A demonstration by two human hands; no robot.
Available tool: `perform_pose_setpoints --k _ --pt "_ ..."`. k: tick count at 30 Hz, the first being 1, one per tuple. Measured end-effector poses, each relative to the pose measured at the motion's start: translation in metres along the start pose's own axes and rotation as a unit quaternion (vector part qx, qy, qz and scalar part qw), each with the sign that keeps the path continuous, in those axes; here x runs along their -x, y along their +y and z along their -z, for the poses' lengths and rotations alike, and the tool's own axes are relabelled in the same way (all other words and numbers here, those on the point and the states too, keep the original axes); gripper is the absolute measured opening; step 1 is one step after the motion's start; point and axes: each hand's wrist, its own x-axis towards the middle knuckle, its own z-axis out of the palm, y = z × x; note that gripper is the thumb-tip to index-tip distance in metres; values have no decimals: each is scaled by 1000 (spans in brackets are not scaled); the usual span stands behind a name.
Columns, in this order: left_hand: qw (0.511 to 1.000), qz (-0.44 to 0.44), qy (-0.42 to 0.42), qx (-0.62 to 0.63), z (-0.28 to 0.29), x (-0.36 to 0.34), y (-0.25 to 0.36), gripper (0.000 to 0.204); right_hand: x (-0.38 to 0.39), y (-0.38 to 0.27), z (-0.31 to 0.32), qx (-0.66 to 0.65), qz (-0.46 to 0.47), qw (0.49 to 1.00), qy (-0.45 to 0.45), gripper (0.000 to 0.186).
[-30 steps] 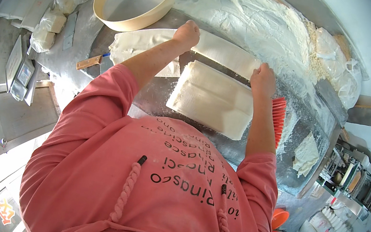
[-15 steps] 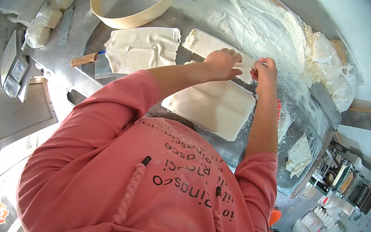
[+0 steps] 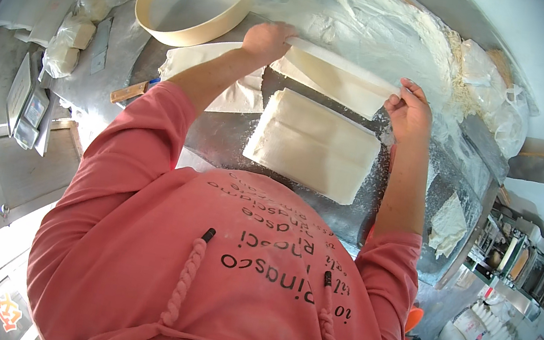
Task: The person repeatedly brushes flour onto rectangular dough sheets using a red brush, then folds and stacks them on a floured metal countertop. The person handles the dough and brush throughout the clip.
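Both my hands are at a pale, thin dough sheet (image 3: 346,85) on the floury worktop, its far edge raised between them. My left hand (image 3: 268,43) is closed at the left end of that edge, its fingertips partly hidden. At the right end, my right hand (image 3: 409,112) pinches the corner between thumb and fingers. Nearer to me lies a stack of rectangular dough sheets (image 3: 315,145). Another dough sheet (image 3: 236,93) lies to the left, partly covered by my left forearm.
A round wooden-rimmed sieve (image 3: 143,11) stands at the far left, near a wooden-handled tool (image 3: 129,92). Loose flour (image 3: 380,23) spreads along the back. Bagged blocks (image 3: 62,55) sit at left, a dough scrap (image 3: 448,226) at right. A machine (image 3: 521,259) stands beyond the table's right edge.
My hands have moved apart, left hand leftward and away, right hand slightly rightward. The far dough sheet's edge is now lifted and stretched between them.
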Motion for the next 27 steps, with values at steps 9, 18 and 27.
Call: perform_pose_setpoints --k 9,18,27 --pt "968 13 1 249 65 11 26 19 56 -36 9 -41 55 994 -85 14" --pt "868 55 -353 345 85 60 38 12 105 -25 42 -67 -16 994 -86 15" --pt "967 -227 18 114 74 85 44 22 133 -10 52 -20 35 997 -71 14"
